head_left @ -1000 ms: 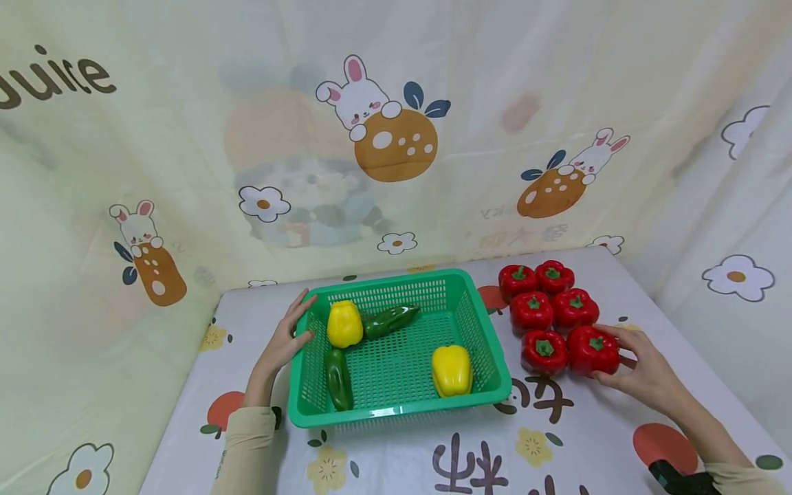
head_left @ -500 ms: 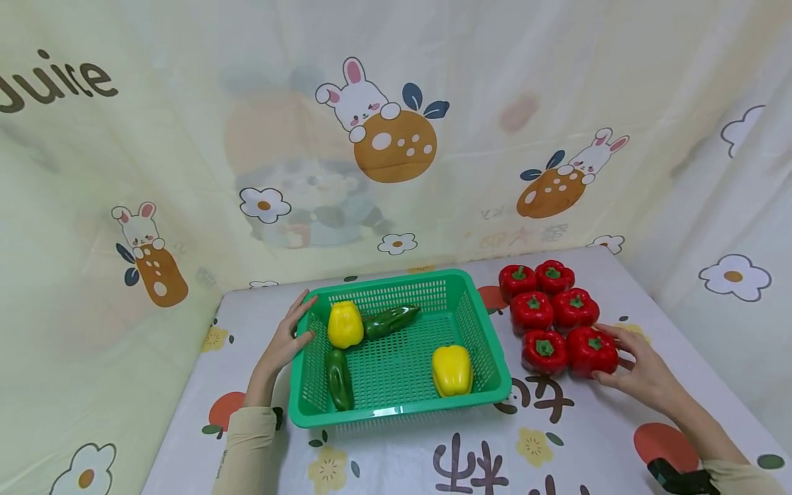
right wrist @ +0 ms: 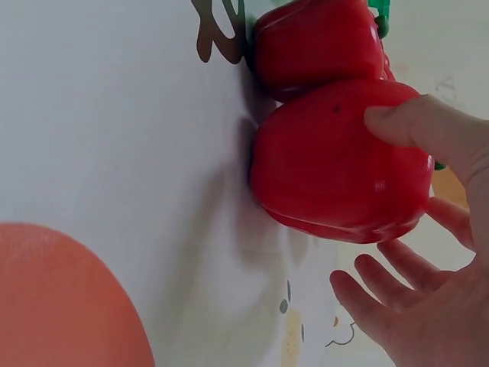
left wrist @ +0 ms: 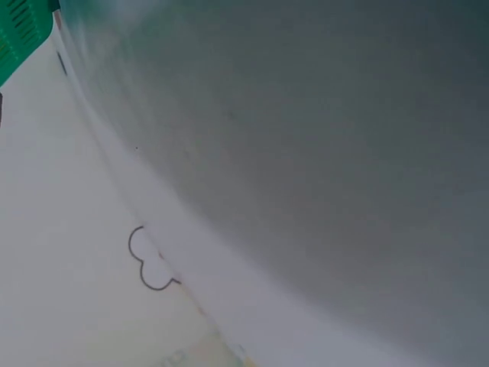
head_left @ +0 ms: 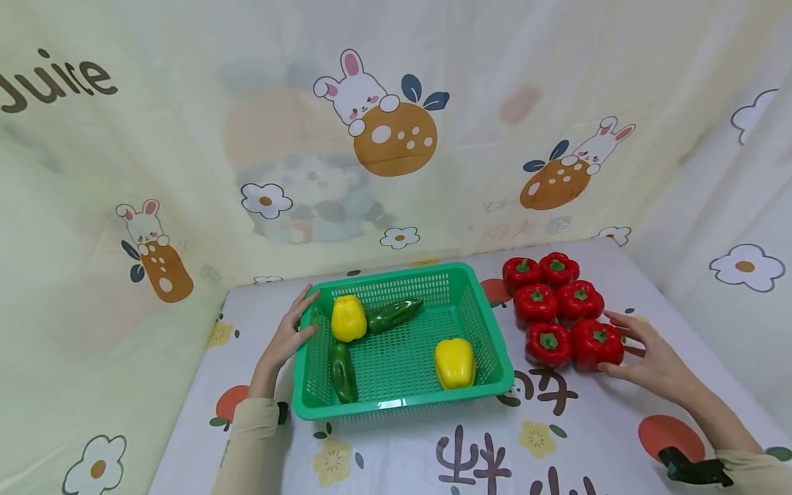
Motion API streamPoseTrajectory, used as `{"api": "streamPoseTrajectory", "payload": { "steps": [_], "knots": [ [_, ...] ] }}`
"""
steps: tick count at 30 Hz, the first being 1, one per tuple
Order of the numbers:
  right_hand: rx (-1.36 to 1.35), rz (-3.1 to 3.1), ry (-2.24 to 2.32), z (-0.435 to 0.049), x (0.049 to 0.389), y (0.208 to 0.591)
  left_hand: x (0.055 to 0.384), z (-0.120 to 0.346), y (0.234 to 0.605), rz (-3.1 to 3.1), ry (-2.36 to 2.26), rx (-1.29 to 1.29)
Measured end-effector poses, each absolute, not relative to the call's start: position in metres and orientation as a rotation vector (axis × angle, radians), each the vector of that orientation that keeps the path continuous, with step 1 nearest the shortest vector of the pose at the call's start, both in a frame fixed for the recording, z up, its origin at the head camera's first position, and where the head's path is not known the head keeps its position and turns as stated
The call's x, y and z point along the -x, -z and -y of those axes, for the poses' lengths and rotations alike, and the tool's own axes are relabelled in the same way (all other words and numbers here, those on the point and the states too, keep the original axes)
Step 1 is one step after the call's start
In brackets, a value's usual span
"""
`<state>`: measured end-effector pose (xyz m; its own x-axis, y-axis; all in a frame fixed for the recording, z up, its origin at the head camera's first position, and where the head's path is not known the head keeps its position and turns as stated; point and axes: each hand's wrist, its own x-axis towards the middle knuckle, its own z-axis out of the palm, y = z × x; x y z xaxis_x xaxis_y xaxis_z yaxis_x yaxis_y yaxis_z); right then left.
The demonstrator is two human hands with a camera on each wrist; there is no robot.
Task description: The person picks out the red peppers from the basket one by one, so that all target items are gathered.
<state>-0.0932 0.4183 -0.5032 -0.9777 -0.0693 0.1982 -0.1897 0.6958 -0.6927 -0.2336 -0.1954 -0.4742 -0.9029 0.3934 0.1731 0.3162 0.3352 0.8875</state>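
Observation:
In the head view my left hand [head_left: 287,342] lies at the left rim of a green plastic basket [head_left: 396,403], thumb and fingertips over the edge. Two yellow bell peppers [head_left: 455,364] and two long green peppers [head_left: 343,373] lie in the basket. My right hand [head_left: 652,361] is at the right side of the nearest right red bell pepper [head_left: 597,347], which stands among the others. In the right wrist view the thumb [right wrist: 416,126] touches that pepper, while the other fingers are spread and loosely extended. The left wrist view does not show my left hand.
Several more red bell peppers [head_left: 535,304] stand close together in two columns right of the basket. A patterned cloth covers the table [head_left: 371,454]. Patterned curtains [head_left: 470,206] rise behind and at both sides.
The right hand's thumb and fingers have eased slightly outward from the near red bell pepper. The head view has shifted a little. The left hand and basket keep their places.

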Motion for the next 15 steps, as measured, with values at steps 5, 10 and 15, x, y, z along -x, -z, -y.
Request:
{"api": "streamPoseTrajectory", "payload": {
  "steps": [5,10,15],
  "knots": [
    [-0.166,2.761,-1.121,-0.417,0.095,0.501,0.233,0.197,0.472,-2.526,-1.587,-0.667],
    [-0.085,2.773,-1.087,-0.414,0.096,0.486,0.235,0.195,0.464,-2.539,-1.529,-0.669],
    [-0.043,2.756,-1.016,-0.405,0.103,0.464,0.247,0.196,0.465,-2.615,-1.482,-0.74]
  ]
}}
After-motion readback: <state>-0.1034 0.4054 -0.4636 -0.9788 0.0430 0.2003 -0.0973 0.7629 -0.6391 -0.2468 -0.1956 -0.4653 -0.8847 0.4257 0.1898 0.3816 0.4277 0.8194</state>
